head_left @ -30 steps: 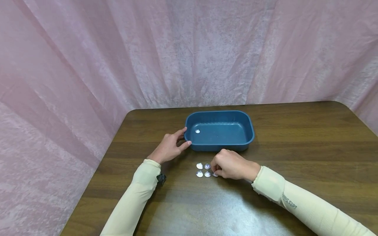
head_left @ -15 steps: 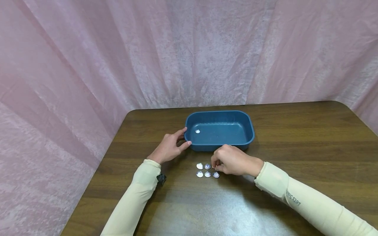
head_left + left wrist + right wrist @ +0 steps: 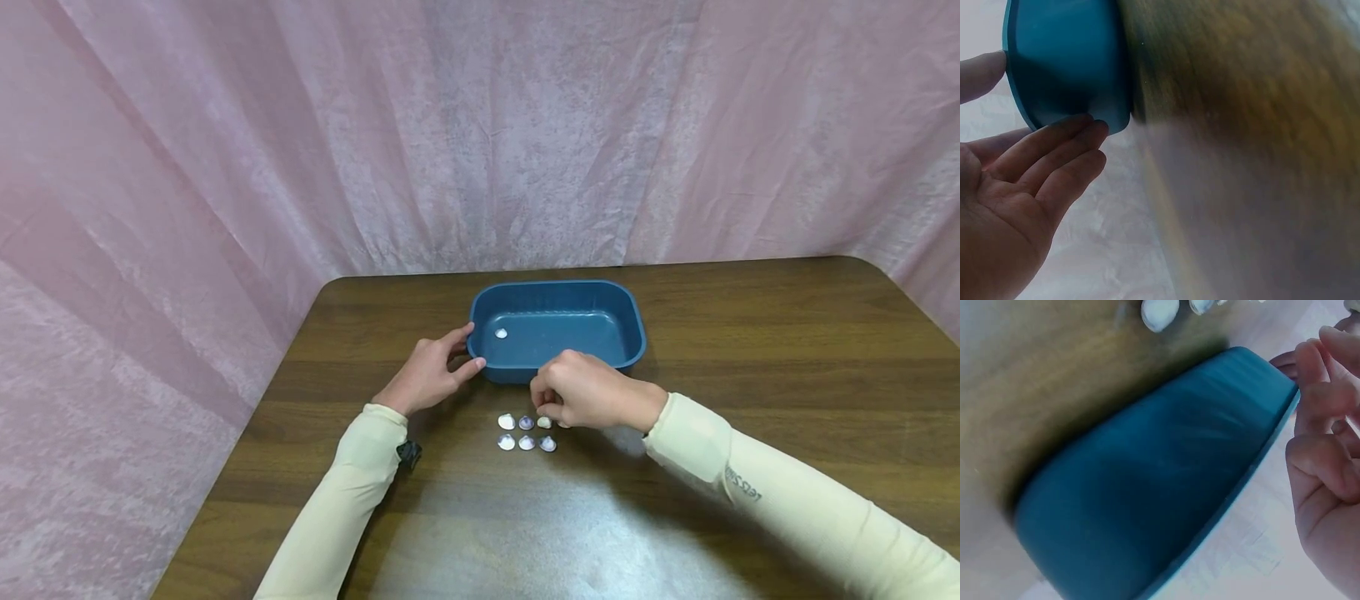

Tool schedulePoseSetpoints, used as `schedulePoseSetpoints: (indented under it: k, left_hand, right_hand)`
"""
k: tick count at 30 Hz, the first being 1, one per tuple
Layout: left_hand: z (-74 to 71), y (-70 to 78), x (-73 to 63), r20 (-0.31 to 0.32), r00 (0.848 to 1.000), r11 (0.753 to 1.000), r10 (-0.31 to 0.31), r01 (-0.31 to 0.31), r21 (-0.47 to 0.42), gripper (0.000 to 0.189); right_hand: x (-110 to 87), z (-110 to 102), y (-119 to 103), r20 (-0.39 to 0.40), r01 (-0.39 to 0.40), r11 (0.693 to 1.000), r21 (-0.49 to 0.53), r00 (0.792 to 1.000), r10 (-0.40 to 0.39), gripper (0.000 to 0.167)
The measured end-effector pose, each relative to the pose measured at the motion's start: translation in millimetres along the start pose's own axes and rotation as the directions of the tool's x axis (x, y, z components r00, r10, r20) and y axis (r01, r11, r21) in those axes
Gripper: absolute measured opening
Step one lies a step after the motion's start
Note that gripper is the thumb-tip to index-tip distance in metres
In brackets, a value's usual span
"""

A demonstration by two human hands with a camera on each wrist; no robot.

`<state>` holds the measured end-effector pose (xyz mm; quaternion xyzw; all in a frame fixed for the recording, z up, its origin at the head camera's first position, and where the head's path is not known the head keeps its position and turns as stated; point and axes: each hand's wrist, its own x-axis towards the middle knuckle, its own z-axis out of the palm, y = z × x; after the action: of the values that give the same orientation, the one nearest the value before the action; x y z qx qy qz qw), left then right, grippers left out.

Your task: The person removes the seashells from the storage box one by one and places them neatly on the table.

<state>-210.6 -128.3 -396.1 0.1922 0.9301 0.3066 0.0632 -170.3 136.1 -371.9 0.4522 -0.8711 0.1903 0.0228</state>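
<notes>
A blue plastic basin (image 3: 558, 377) stands on the table with one white seashell (image 3: 501, 333) inside, near its left end. My left hand (image 3: 426, 375) rests against the basin's left end, thumb and fingers extended at the rim. Two rows of small seashells (image 3: 527, 442) lie in front of the basin, some with purplish insides. My right hand (image 3: 585, 390) hovers over the right part of the back row, fingers bent. No shell shows between its fingertips (image 3: 1308, 357) in the right wrist view. It partly covers the back row's rightmost shell (image 3: 564, 424).
The brown wooden table (image 3: 750, 358) has a pink curtain (image 3: 480, 142) behind and to its left. The basin's near wall rises just behind the right hand.
My right hand has moved away from the front row's right shell, back toward the basin. That shell and more of the back row now show. My left hand has stayed put.
</notes>
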Motion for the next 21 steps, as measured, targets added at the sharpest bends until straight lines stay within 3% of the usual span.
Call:
schedulePoseSetpoints:
  k: [11,21]
  left_hand:
    - [-0.8,-0.1,0.2,0.002,1.000,1.000,0.012,-0.012,-0.005,0.070]
    - [-1.1,-1.7,0.6,0.001,1.000,1.000,0.025,-0.025,-0.004,0.069]
  right_hand:
    - [20.5,-19,4,0.053,0.001,1.000,-0.028,0.999,0.001,0.014]
    - [47.6,-40,17,0.090,-0.061,0.998,0.002,0.994,0.061,0.011]
